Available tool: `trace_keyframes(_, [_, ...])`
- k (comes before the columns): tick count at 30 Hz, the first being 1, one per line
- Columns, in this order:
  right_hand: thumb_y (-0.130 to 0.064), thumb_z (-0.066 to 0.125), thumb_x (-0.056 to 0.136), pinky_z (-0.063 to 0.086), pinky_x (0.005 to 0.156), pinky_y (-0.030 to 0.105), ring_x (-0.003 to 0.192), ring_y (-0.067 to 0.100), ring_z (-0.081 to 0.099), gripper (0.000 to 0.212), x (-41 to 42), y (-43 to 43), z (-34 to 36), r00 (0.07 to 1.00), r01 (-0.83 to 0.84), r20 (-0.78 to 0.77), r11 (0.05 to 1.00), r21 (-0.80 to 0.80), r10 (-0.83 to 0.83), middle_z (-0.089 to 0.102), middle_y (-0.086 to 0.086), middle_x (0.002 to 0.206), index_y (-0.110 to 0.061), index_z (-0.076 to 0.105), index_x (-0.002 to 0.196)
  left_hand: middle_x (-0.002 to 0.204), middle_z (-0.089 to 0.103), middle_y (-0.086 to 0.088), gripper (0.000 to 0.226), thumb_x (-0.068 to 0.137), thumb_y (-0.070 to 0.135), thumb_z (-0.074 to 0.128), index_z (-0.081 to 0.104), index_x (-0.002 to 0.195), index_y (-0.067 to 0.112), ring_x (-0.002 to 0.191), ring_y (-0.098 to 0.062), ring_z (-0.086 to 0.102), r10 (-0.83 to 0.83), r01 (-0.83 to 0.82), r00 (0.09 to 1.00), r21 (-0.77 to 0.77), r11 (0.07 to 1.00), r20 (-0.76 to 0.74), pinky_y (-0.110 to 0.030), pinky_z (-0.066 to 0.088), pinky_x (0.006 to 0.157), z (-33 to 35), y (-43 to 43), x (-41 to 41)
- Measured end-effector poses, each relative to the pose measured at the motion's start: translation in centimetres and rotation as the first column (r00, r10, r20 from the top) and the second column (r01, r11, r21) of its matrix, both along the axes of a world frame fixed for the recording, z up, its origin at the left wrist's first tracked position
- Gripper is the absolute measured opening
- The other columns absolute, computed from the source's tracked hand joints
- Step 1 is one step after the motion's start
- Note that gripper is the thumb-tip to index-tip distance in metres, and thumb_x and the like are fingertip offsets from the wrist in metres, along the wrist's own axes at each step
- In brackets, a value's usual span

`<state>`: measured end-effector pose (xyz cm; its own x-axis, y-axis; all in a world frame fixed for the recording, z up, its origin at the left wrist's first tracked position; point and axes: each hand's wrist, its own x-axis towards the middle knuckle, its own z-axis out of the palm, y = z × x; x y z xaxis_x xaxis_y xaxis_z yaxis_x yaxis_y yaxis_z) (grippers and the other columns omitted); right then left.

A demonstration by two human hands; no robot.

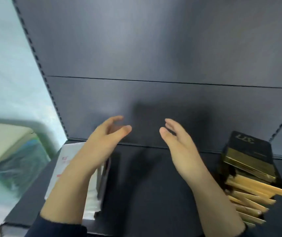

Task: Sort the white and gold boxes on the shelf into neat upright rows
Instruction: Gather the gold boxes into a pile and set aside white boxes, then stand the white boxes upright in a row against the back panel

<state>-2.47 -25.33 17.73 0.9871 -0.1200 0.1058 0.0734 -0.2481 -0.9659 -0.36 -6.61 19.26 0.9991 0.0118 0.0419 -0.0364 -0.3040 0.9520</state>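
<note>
A row of white boxes (68,170) stands on the left part of the dark shelf (145,182), partly hidden behind my left forearm. On the right, several gold and black boxes (249,170) lean against one another in a slanted row toward the front edge. My left hand (102,141) hovers above the white boxes with fingers relaxed and holds nothing. My right hand (178,142) hangs over the shelf's middle, palm turned inward, fingers straight, apart from the gold boxes. The view is motion-blurred.
The shelf's dark back panel (154,65) rises behind both hands. Perforated uprights (39,65) border the bay at left and right. A pale appliance or bin (5,144) sits left of the shelf against a light wall.
</note>
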Motion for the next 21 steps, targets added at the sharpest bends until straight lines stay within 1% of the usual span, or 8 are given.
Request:
trace_keyframes(3, [-0.045,0.051,0.092,0.033,0.102,0.025,0.128,0.002,0.042,0.051,0.9,5.4,-3.5,0.961,-0.211,-0.175,0.977,0.043,0.215,0.042,-0.017,0.145,-0.038,0.039,0.142,0.111,0.065,0.009,0.043,0.084,0.040,0.070,0.057,0.124,0.030,0.088,0.003,0.059,0.188,-0.186,0.982,0.096,0.978,-0.019,-0.016,0.042,0.067,-2.3,6.2,-0.7])
trace_keyframes(6, [-0.052,0.052,0.089,0.033,0.112,0.042,0.134,0.011,0.039,0.064,1.5,9.5,-6.9,0.875,-0.318,-0.341,0.939,0.131,0.344,0.034,-0.011,0.153,-0.038,0.028,0.147,0.122,0.058,-0.003,0.057,0.079,0.042,0.074,0.053,0.128,0.021,0.100,-0.017,0.061,0.307,-0.291,0.944,0.137,0.947,-0.117,-0.026,0.047,0.075,-5.5,10.6,-1.9])
trace_keyframes(8, [-0.056,0.054,0.087,0.030,0.113,0.049,0.139,0.016,0.034,0.075,1.6,11.5,-8.7,0.807,-0.345,-0.430,0.915,0.210,0.403,0.029,-0.009,0.155,-0.039,0.016,0.150,0.119,0.063,-0.002,0.063,0.070,0.048,0.077,0.054,0.121,0.019,0.108,-0.021,0.062,0.299,-0.284,0.938,0.105,0.953,-0.177,-0.032,0.046,0.088,-7.7,12.5,-2.5])
trace_keyframes(10, [-0.058,0.054,0.086,0.029,0.110,0.054,0.137,0.020,0.035,0.081,1.7,12.9,-10.1,0.743,-0.344,-0.486,0.886,0.310,0.459,0.033,-0.012,0.153,-0.044,0.007,0.150,0.119,0.070,-0.004,0.076,0.056,0.055,0.077,0.057,0.120,0.018,0.105,-0.022,0.068,0.177,-0.193,0.942,-0.029,0.981,-0.284,-0.037,0.051,0.093,-9.6,13.5,-2.9])
trace_keyframes(12, [-0.059,0.056,0.084,0.030,0.106,0.062,0.129,0.020,0.045,0.078,1.7,13.8,-11.3,0.700,-0.336,-0.491,0.846,0.413,0.518,0.044,-0.016,0.145,-0.052,0.009,0.147,0.118,0.072,-0.005,0.076,0.054,0.055,0.079,0.062,0.121,0.022,0.103,-0.022,0.070,0.034,-0.110,0.925,-0.179,0.978,-0.380,-0.038,0.053,0.088,-10.7,13.9,-3.5])
trace_keyframes(14, [-0.058,0.057,0.084,0.034,0.103,0.064,0.118,0.017,0.054,0.070,1.8,14.2,-12.2,0.687,-0.341,-0.461,0.810,0.477,0.561,0.056,-0.018,0.134,-0.059,0.017,0.141,0.113,0.074,-0.001,0.061,0.064,0.051,0.073,0.063,0.120,0.029,0.101,-0.019,0.072,-0.014,-0.092,0.904,-0.226,0.970,-0.427,-0.037,0.052,0.084,-10.9,14.1,-3.9])
trace_keyframes(17, [-0.051,0.056,0.088,0.045,0.097,0.058,0.112,0.014,0.060,0.059,1.8,13.9,-12.5,0.699,-0.358,-0.409,0.782,0.509,0.587,0.063,-0.019,0.125,-0.061,0.024,0.137,0.101,0.077,0.002,0.057,0.063,0.049,0.069,0.063,0.117,0.030,0.088,-0.014,0.074,-0.020,-0.086,0.878,-0.199,0.976,-0.479,-0.032,0.053,0.075,-11.0,14.1,-3.5])
trace_keyframes(21, [-0.036,0.058,0.092,0.049,0.099,0.045,0.111,0.010,0.064,0.050,2.3,11.8,-12.6,0.777,-0.350,-0.307,0.782,0.515,0.550,0.067,-0.016,0.122,-0.049,0.038,0.136,0.111,0.074,0.009,0.069,0.064,0.059,0.067,0.051,0.128,0.038,0.099,-0.013,0.072,-0.079,0.015,0.860,-0.130,0.991,-0.505,-0.036,0.056,0.083,-10.8,11.5,-2.3])
